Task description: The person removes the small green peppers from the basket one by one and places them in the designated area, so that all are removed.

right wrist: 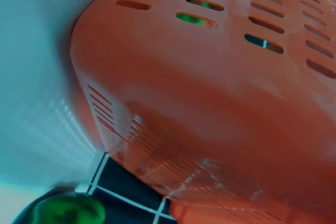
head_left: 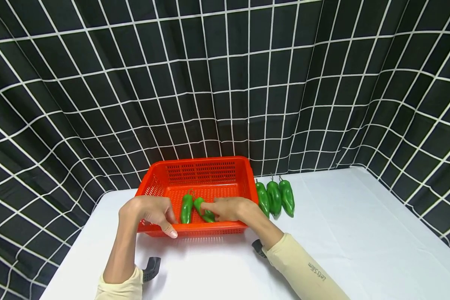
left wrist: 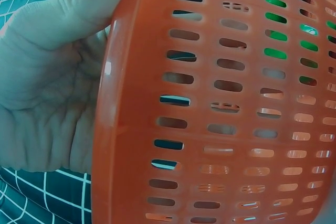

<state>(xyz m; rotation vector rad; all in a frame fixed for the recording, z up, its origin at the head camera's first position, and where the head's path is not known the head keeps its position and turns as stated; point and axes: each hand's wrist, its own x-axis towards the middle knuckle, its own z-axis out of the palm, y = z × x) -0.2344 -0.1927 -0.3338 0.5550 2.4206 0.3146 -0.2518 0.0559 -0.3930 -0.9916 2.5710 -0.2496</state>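
A red perforated plastic basket [head_left: 204,227] stands on the white tabletop, with two green chili peppers inside. My left hand [head_left: 155,210] grips its near rim at the left, thumb outside and fingers over the inner side. In the left wrist view the palm [left wrist: 44,87] shows behind the basket rim [left wrist: 113,114]. My right hand [head_left: 226,208] reaches over the right side and holds the tilted chili pepper [head_left: 198,202] with curled fingers. Left of that one lies the other chili pepper [head_left: 186,208], untouched. The basket wall [right wrist: 184,72] hides my right fingers in the right wrist view.
Outside the basket's right wall, three more green chili peppers [head_left: 274,198] lie side by side on the white tabletop [head_left: 345,233]. A black curtain with a white grid [head_left: 225,83] hangs behind and along both sides.
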